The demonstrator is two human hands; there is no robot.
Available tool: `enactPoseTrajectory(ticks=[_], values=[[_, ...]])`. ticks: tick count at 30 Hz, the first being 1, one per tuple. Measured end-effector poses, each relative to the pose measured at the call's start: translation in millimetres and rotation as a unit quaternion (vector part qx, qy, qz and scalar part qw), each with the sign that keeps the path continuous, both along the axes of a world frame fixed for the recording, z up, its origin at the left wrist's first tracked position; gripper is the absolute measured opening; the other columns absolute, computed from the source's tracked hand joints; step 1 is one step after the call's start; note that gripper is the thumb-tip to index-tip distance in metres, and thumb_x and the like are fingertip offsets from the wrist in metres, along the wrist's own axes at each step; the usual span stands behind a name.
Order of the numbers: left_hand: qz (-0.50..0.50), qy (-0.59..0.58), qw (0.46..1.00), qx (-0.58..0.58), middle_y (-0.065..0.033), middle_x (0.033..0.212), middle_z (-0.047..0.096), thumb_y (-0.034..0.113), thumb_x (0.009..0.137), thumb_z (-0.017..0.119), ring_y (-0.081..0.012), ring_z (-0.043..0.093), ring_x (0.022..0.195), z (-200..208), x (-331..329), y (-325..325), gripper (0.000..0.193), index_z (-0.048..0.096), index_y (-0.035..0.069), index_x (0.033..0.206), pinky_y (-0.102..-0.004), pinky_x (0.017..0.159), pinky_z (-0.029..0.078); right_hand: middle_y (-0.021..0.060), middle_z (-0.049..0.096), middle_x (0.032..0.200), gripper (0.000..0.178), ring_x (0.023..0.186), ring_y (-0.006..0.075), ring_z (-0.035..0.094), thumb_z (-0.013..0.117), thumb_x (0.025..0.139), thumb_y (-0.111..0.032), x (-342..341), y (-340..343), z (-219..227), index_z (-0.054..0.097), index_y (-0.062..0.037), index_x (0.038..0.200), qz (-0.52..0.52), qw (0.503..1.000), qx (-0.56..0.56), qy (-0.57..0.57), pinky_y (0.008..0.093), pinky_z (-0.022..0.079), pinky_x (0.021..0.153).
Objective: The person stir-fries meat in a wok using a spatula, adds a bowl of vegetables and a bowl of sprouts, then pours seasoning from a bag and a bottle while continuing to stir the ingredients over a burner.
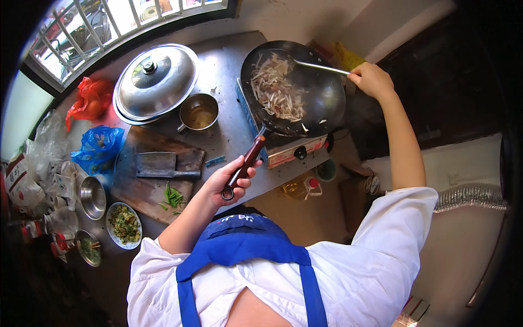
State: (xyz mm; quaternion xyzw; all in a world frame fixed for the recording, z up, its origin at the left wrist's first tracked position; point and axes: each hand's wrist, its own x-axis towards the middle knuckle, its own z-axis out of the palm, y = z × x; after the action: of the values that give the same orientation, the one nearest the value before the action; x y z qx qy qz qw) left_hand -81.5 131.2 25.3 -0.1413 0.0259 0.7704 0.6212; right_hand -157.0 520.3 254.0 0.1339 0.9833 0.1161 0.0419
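Observation:
My left hand [229, 181] is wrapped round the brown handle [248, 161] of a dark wok [321, 98], which sits on a portable gas stove [299, 151]. In my right hand [372, 80], raised at the wok's far right rim, is the metal handle of a spatula [321, 66]. The spatula's head is among the food and partly hidden. Pale strips of food [277, 90], mixed with small reddish-brown bits, lie on the left side of the wok. A few loose strips cling near its front rim.
Left of the stove stand a metal pot [199, 112] with liquid and a large lidded pan [156, 76]. A cleaver [157, 164] and cut green pieces [173, 196] lie on a wooden board [133, 188]. A plate of food [125, 225], a steel bowl [92, 197] and plastic bags [98, 148] are farther left.

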Motion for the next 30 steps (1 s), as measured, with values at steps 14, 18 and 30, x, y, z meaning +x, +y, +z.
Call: enactPoseTrajectory(ticks=[14,18,30], values=[[0.012,-0.013,1.0,-0.002,-0.0028,0.092,0.061,0.036,0.1,0.05,-0.0087,0.051,0.06,3.8,-1.0,1.5,0.049,0.044,0.004,0.136,-0.0209,0.042,0.038,0.0049,0.063,0.081,0.025,0.079,0.0226,0.065,0.067,0.085,-0.018,170.8,-104.3,79.9,0.07,-0.0143,0.11,0.069,0.982,0.172,-0.016,0.0355,0.053,0.07],[0.009,-0.013,1.0,-0.002,-0.0022,0.091,0.061,0.037,0.1,0.05,-0.0085,0.05,0.06,3.6,1.0,2.0,0.049,0.044,0.003,0.136,-0.0208,0.042,0.038,0.0068,0.066,0.08,0.014,0.083,0.0242,0.066,0.067,0.083,-0.015,170.8,-103.3,77.0,0.074,-0.0119,0.096,0.129,0.983,0.124,-0.027,0.0376,0.053,0.072],[0.008,-0.003,1.0,-0.006,0.0007,0.089,0.061,0.038,0.1,0.05,-0.0065,0.052,0.059,2.2,0.7,0.1,0.043,0.052,0.006,0.128,-0.0201,0.043,0.041,0.0161,0.069,0.08,0.015,0.079,0.0315,0.068,0.066,0.074,-0.003,121.6,-81.0,77.6,0.075,-0.0071,0.085,0.06,0.981,0.175,-0.052,0.0404,0.055,0.071]])
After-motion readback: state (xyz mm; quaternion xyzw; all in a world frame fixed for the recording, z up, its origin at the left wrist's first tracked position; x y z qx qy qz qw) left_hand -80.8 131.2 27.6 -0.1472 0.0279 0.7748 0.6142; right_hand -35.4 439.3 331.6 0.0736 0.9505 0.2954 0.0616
